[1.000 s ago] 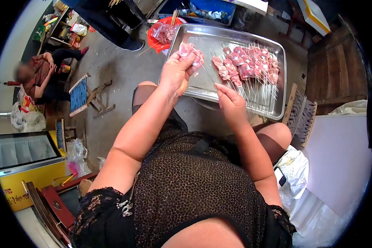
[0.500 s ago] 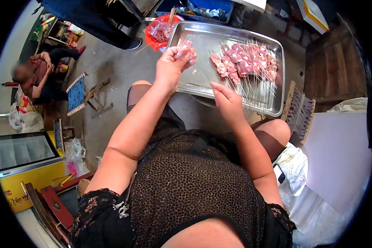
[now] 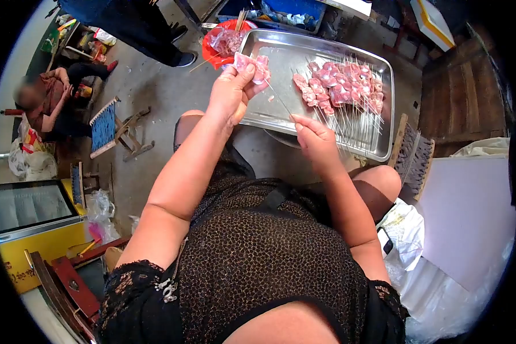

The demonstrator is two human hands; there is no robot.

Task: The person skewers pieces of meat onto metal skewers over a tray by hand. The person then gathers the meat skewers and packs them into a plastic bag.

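Observation:
My left hand is closed on a piece of raw meat, over the near left corner of a steel tray. Pinched in my right hand is a thin metal skewer, slanting up and left with its far end at the meat. Whether the tip has gone through, I cannot tell. Several skewers of raw meat lie side by side in the tray's right half, their bare ends toward me. A small scrap of meat lies on the tray near my left hand.
Behind the tray's left corner is a red bag with meat and sticks. A blue crate stands beyond. Another person sits at left near a folding stool; someone's dark trousers show at top. A second stool stands right.
My left hand has turned, showing more of the meat, which now spreads wider above the fingers. The skewer's far end has come to the meat. My right hand has barely moved.

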